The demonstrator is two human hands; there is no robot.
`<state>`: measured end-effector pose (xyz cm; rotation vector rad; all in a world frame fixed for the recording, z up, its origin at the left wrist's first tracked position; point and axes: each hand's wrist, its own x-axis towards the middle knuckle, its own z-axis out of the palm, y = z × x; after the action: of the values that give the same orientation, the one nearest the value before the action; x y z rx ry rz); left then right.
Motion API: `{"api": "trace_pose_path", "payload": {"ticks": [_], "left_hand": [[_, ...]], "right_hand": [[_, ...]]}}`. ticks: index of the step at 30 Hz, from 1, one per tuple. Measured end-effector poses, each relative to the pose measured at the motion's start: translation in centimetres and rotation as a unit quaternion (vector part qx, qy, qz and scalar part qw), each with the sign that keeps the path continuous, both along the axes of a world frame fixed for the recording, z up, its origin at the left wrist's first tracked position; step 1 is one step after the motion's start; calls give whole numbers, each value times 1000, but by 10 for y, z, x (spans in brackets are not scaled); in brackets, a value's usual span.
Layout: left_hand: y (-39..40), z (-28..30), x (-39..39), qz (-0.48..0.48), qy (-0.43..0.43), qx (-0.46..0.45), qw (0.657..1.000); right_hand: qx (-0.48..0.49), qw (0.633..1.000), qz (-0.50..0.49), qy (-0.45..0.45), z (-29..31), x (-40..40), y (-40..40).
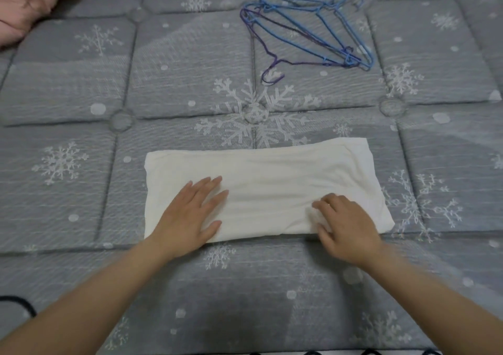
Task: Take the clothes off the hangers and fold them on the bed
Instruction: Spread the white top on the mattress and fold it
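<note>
From the head camera, a white garment (269, 188), folded into a long band, lies across the bed (81, 137) nearer its front edge. The left hand (190, 213) presses flat on the band's left part, fingers straight. The right hand (345, 226), blurred, seems to pinch cloth near the right end. Bare blue hangers (307, 33) lie piled toward the far edge.

Soft matt white cloth garment (272, 180), quilted grey woven bed cover (81, 109), glossy coated-wire hangers (307, 33).
</note>
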<state>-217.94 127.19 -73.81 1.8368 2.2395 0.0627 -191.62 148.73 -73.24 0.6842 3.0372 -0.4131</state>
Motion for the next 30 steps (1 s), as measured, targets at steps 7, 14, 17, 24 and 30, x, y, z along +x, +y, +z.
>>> {"api": "trace_pose_path", "payload": {"ticks": [7, 14, 17, 24, 30], "left_hand": [[109, -6, 7, 127, -70, -58, 988], [156, -12, -9, 113, -52, -161, 979], [172, -10, -17, 131, -67, -205, 968], [199, -10, -25, 161, -178, -281, 929], [204, 12, -40, 214, -319, -306, 871]], "right_hand": [[-452, 814, -341, -130, -3, -33, -41], [-713, 469, -521, -7, -14, -58, -72], [-719, 382, -577, 65, -16, -65, -87], [-717, 321, -609, 115, -15, -77, -88], [-714, 250, -624, 197, -11, -82, -77]]}}
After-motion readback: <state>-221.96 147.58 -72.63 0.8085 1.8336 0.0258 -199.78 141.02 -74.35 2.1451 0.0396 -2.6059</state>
